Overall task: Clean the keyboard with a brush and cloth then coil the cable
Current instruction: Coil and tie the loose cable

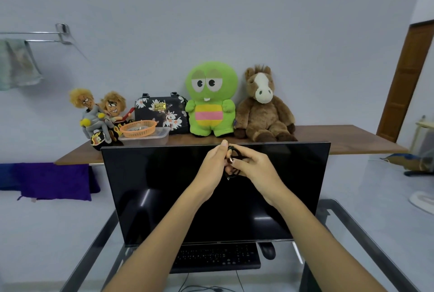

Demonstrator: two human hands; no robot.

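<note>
Both my hands are raised in front of the dark monitor (164, 186), meeting at its upper middle. Between them is a small bundle of black cable (232, 162) wound into loops, with a plug end showing among the fingers. My left hand (215, 164) pinches the loops from the left side. My right hand (254, 166) grips them from the right, fingers curled around the strands. The black keyboard (218, 257) lies on the glass desk below the monitor, partly hidden by my left forearm. No brush or cloth shows.
A black mouse (267, 250) sits right of the keyboard. The glass desk (347, 219) has a dark metal frame. Behind stands a wooden shelf (340, 141) with a green plush (211, 101), a brown horse plush (263, 106), dolls, a floral bag and an orange basket (138, 128).
</note>
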